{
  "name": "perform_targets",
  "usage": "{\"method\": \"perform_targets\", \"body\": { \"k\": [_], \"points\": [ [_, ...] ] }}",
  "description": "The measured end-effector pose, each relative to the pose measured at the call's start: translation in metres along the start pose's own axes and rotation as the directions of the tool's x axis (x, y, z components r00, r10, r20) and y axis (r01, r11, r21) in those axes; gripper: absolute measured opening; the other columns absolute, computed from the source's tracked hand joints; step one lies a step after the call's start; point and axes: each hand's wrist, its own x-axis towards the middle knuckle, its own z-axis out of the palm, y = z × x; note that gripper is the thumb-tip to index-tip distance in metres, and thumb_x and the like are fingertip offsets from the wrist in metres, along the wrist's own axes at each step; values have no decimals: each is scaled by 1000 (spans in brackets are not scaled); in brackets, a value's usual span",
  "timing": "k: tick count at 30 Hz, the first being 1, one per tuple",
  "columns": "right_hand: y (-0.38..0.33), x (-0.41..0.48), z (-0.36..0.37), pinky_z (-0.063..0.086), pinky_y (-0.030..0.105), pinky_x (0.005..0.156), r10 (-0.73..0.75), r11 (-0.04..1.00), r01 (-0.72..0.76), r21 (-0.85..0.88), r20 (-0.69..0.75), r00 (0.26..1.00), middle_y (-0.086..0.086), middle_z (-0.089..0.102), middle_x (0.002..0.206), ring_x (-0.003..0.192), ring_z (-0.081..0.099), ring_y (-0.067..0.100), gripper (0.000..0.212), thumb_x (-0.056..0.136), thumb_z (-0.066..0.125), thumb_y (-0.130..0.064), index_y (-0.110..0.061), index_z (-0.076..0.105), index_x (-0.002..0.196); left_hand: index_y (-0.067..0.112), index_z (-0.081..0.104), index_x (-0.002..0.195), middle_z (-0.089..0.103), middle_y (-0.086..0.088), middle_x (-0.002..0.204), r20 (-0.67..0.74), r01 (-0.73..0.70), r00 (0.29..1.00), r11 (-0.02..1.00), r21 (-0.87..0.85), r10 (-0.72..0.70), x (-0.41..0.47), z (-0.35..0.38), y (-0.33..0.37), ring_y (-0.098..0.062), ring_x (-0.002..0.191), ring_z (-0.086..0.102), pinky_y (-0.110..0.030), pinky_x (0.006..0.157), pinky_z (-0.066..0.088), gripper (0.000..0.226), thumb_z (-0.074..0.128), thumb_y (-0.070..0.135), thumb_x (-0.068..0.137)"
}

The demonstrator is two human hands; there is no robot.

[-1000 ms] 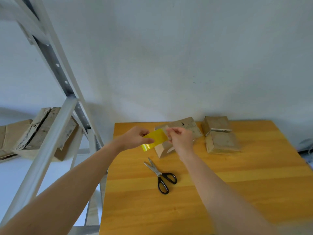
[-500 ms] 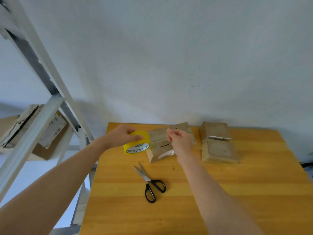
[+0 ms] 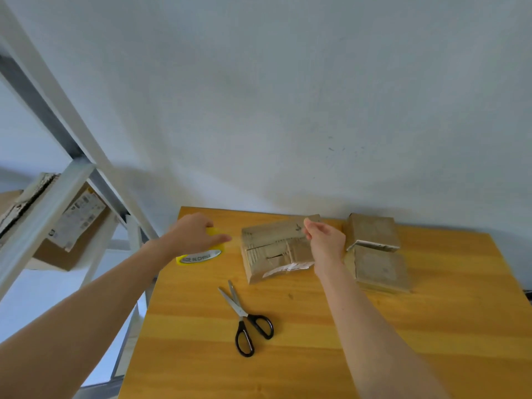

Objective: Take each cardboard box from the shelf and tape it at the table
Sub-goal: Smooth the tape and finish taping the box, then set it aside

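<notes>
A worn cardboard box [image 3: 273, 249] lies at the back of the wooden table [image 3: 316, 355]. My right hand [image 3: 326, 244] hovers over its right end, with thumb and fingertips pinched together at the box's far top edge. Left of the box, a yellow tape roll [image 3: 201, 256] lies flat on the table, and my left hand [image 3: 195, 233] grips it from above with curled fingers. No pulled-out strip of tape is visible. On the metal shelf [image 3: 43, 214] at the left sits another cardboard box [image 3: 74, 226] with a label.
Black-handled scissors [image 3: 244, 315] lie partly open in front of the box. Two more small cardboard boxes [image 3: 374, 249] sit side by side at the back right, touching each other. A white wall runs behind the table. The shelf's slanted upright stands just past the table's left edge.
My left hand lowered the tape roll from in front of the box onto the table at its left. My right hand stayed over the box's right end.
</notes>
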Motion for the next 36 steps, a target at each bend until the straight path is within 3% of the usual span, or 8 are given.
{"method": "perform_targets", "body": {
  "k": [4, 7, 10, 17, 21, 23, 28, 36],
  "points": [
    [6, 16, -4, 41, 20, 77, -28, 994, 29, -103, 18, 999, -8, 66, 82, 79, 57, 2, 13, 93, 65, -22, -11, 73, 90, 14, 47, 63, 40, 3, 59, -25, 115, 993, 991, 62, -113, 1, 7, 4, -12, 55, 41, -26, 52, 30, 57, 63, 68, 74],
    [11, 27, -3, 40, 25, 79, -128, 963, 130, -235, 23, 992, -9, 65, 85, 80, 56, 4, 17, 93, 65, -27, -12, 74, 93, 26, 63, 107, 62, 7, 104, -36, 102, 994, 995, -18, -102, 0, 14, 4, -15, 99, 58, -31, 79, 47, 51, 66, 66, 74],
    [16, 39, 0, 41, 25, 80, -210, 915, 213, -343, 45, 977, -2, 67, 97, 92, 60, 14, 20, 91, 67, -31, -15, 74, 97, 33, 65, 114, 62, 9, 123, -42, 65, 997, 996, -56, -67, 2, 15, 4, -15, 111, 57, -31, 87, 45, 45, 67, 60, 77],
    [26, 46, 2, 34, 10, 70, -304, 876, 282, -391, 8, 953, 3, 63, 102, 89, 53, 12, 18, 89, 69, -26, -11, 75, 98, 35, 69, 104, 66, 8, 115, -6, 116, 993, 992, -46, -116, 14, 24, -1, -13, 102, 58, -39, 88, 52, 49, 63, 70, 71],
    [30, 46, 5, 36, 15, 75, -331, 862, 298, -410, -9, 944, -1, 56, 102, 92, 56, 17, 20, 88, 71, -24, -8, 75, 99, 37, 69, 103, 66, 9, 113, 19, 140, 990, 989, -40, -139, 15, 27, -3, -11, 96, 60, -39, 85, 53, 48, 63, 71, 70],
    [31, 46, 6, 34, 10, 68, -345, 856, 307, -417, -17, 938, 0, 56, 103, 90, 54, 14, 20, 88, 71, -23, -7, 75, 99, 36, 69, 103, 67, 8, 110, 28, 148, 989, 988, -46, -147, 16, 28, -3, -10, 89, 62, -37, 79, 55, 47, 64, 71, 70],
    [33, 49, 6, 41, 21, 76, -390, 824, 352, -443, 5, 921, 0, 58, 102, 90, 56, 16, 21, 88, 71, -24, -7, 75, 98, 30, 70, 106, 66, 5, 115, 36, 155, 987, 987, -36, -154, 20, 28, -1, -12, 100, 59, -37, 85, 53, 47, 66, 64, 74],
    [35, 53, 8, 40, 22, 75, -407, 807, 348, -476, -21, 913, 6, 62, 106, 93, 56, 17, 21, 89, 69, -25, -8, 76, 97, 31, 70, 107, 67, 7, 110, 47, 154, 987, 988, -1, -153, 28, 24, 1, -10, 89, 57, -32, 78, 53, 47, 64, 65, 75]
  ]
}}
